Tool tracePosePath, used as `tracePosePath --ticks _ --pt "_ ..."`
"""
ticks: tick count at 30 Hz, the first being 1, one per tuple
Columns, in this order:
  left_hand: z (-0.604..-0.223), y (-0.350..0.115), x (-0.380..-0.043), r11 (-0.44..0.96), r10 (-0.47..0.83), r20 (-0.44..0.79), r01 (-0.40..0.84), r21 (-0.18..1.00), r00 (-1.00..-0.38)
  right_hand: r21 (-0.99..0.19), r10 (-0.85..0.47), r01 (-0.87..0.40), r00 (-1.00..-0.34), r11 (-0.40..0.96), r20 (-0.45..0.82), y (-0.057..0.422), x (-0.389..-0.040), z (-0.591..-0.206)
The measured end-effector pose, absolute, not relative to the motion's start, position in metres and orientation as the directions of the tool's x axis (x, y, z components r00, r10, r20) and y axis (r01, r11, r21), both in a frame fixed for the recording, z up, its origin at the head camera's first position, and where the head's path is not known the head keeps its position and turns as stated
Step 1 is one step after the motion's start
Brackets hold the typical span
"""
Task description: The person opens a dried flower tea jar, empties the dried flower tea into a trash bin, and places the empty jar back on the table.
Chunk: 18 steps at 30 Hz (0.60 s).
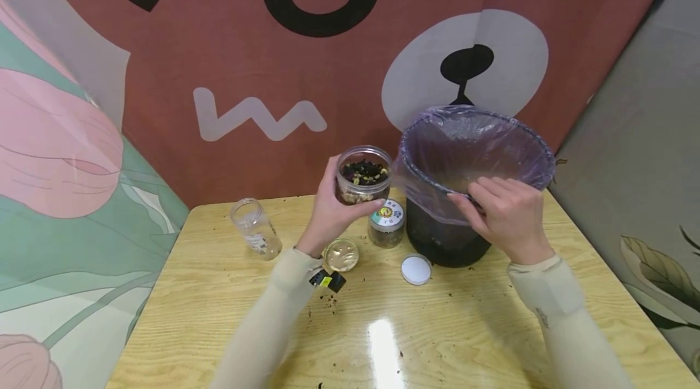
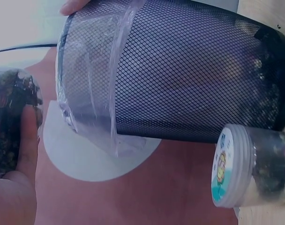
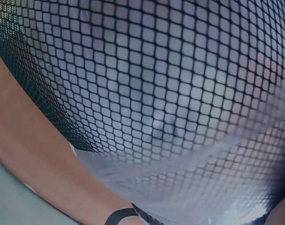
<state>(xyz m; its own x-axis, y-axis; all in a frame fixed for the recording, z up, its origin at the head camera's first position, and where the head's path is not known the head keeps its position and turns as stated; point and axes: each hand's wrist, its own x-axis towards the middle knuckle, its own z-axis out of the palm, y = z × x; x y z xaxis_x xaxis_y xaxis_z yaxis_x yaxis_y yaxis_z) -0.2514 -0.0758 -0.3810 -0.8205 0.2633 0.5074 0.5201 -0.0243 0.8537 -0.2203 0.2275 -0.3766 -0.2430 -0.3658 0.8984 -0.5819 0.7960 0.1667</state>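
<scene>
steadiness matters most for the step in hand, i judge: the uncapped jar (image 1: pixel 361 192) is best held mouth up until its wall is well over the bin (image 1: pixel 444 242), and any tilt made slowly, since the loose dark and yellowish bits inside would probably scatter. the thumb should lie low on the wall, clear of the mouth. the right hand (image 1: pixel 505 213) would do well to pin liner (image 1: pixel 434 197) and rim together, so that neither slips or tips.

the jar sits within the left hand (image 1: pixel 333 209), which grasps it with fingers along the far left side and thumb across the front. it is just beside the bin's rim, to the left of the right hand and apart from it. the right hand's fingers are curled over the near rim, gripping it through the liner. below the left hand, to its right, stands a lidded jar (image 1: pixel 386 230).
</scene>
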Motion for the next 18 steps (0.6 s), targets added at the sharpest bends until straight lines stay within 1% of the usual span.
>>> tracePosePath --ticks 8,15,18 --pt "-0.373 -0.062 -0.254 -0.021 0.238 0.509 0.52 0.854 -0.827 0.176 -0.382 -0.585 -0.25 0.792 0.89 0.229 -0.222 -0.377" --pt "-0.366 -0.049 -0.257 -0.044 0.261 0.535 0.544 0.838 -0.803 0.178 -0.392 -0.591 -0.255 0.787 0.884 0.229 -0.222 -0.376" --pt "-0.365 -0.043 -0.258 -0.082 0.264 0.546 0.545 0.834 -0.795 0.182 -0.397 -0.588 -0.259 0.788 0.881 0.231 -0.221 -0.376"
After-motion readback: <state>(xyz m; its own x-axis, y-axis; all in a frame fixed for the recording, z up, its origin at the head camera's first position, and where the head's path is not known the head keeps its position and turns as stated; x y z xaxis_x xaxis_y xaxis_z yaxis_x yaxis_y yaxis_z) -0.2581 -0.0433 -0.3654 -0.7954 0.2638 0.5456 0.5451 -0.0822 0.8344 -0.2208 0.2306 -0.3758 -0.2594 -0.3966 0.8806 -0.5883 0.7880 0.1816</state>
